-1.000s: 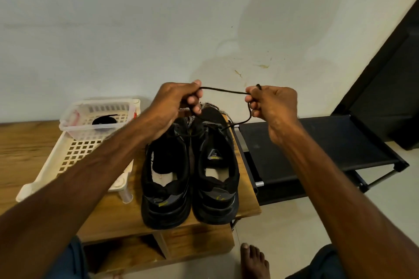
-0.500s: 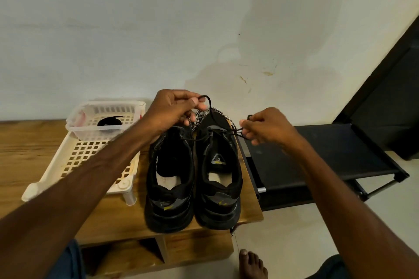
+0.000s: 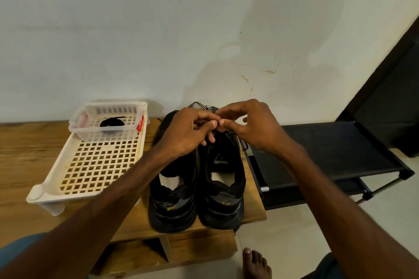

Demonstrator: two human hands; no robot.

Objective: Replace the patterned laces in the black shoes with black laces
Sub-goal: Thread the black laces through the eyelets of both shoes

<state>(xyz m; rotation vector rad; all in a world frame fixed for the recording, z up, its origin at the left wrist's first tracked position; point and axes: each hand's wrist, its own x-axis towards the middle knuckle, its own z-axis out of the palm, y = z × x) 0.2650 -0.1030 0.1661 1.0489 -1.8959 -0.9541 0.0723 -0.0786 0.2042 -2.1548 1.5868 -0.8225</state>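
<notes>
Two black shoes stand side by side, heels toward me, on a wooden table [image 3: 34,149]: the left shoe [image 3: 173,190] and the right shoe [image 3: 223,179]. My left hand [image 3: 189,130] and my right hand [image 3: 247,123] meet over the right shoe's front, thumbs and fingertips pinching a black lace [image 3: 243,146] there. A short loop of that lace hangs by the shoe's right side. The patterned laces [image 3: 200,106] lie behind the shoes, near the wall. A coiled black lace [image 3: 112,123] sits in a clear plastic box.
A white perforated tray [image 3: 97,163] lies left of the shoes, with the clear box [image 3: 106,123] at its far end. A black shelf rack [image 3: 326,156] stands right of the table. A bare foot [image 3: 256,264] is on the floor below.
Both hands have come down and together over the right shoe; a second ago they held the black lace stretched apart above it. The view has tilted slightly.
</notes>
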